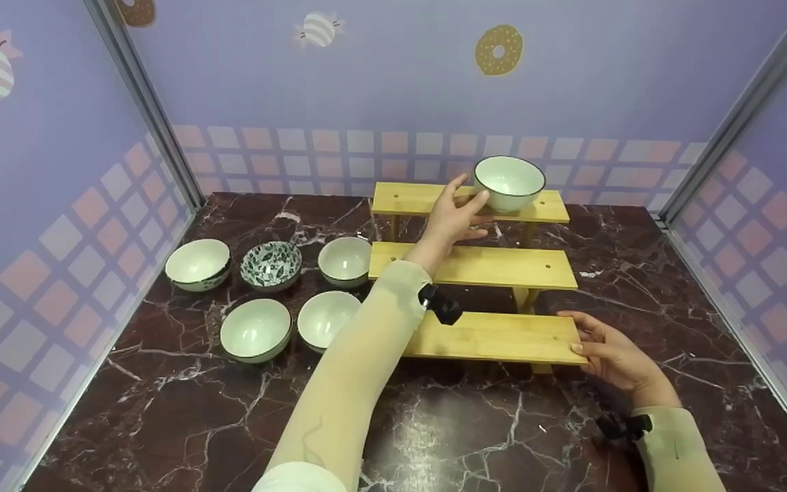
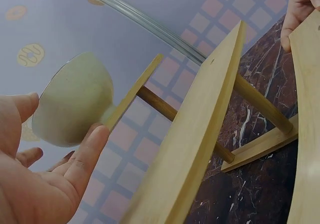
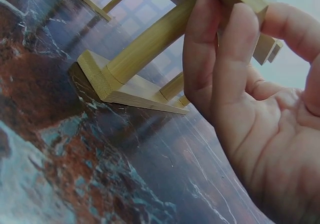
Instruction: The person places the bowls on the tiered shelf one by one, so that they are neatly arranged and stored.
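A pale green bowl [image 1: 509, 179] with a dark rim stands upright on the top step of a three-step wooden stand [image 1: 489, 266]. My left hand [image 1: 453, 217] is at the bowl's left side, fingers spread and not wrapped round it. The left wrist view shows its fingertips [image 2: 95, 136] close to the bowl's foot; whether they touch I cannot tell. My right hand [image 1: 615, 359] pinches the right end of the lowest step, thumb on top. From the right wrist view, its fingers [image 3: 232, 58] curl under the board's edge near a round post [image 3: 150, 43].
Left of the stand, several bowls rest on the dark marbled table [image 1: 182, 424]: a white one [image 1: 199, 263], a leaf-patterned one [image 1: 271, 265], and pale green ones [image 1: 257, 329]. My left sleeve partly covers one pale bowl [image 1: 325, 318]. Printed walls [image 1: 400, 82] enclose the back and sides.
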`<state>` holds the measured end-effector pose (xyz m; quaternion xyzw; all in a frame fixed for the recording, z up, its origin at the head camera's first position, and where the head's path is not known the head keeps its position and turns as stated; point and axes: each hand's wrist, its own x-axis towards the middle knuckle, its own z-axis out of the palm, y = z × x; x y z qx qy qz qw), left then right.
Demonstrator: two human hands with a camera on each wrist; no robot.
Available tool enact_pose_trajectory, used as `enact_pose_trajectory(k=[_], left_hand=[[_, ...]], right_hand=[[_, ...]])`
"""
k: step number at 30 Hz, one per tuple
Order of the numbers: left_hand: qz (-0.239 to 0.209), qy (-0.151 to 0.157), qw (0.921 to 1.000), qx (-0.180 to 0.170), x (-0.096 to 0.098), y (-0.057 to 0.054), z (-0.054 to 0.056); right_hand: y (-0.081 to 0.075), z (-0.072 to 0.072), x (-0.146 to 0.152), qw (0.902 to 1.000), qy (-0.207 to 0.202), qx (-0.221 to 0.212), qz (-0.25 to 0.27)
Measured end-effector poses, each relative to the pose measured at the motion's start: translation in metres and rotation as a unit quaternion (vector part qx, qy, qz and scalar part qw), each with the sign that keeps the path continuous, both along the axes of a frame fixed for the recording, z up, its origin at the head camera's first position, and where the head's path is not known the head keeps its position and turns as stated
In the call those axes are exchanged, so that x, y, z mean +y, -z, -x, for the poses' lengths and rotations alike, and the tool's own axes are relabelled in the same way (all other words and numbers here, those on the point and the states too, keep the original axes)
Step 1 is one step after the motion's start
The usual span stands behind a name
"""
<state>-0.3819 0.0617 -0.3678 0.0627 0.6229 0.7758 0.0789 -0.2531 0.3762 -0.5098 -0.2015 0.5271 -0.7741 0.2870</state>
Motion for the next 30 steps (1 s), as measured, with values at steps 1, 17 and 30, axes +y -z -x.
enact_pose_trajectory(k=[1, 17, 30], left_hand=[[0.004, 0.001, 1.0000, 0.004, -0.002, 0.001, -0.001], [0.031, 0.028, 0.9980, 0.047, -0.052, 0.009, -0.027], [0.051, 0.026, 0.9954, 0.077, -0.106, 0.007, -0.057]], right_hand=[[0.000, 0.000, 0.000, 1.0000, 0.000, 0.000, -0.001], [0.001, -0.001, 0.000, 0.9998, -0.011, -0.004, 0.016], [-0.001, 0.001, -0.002, 0.9995, -0.017, -0.001, 0.025]])
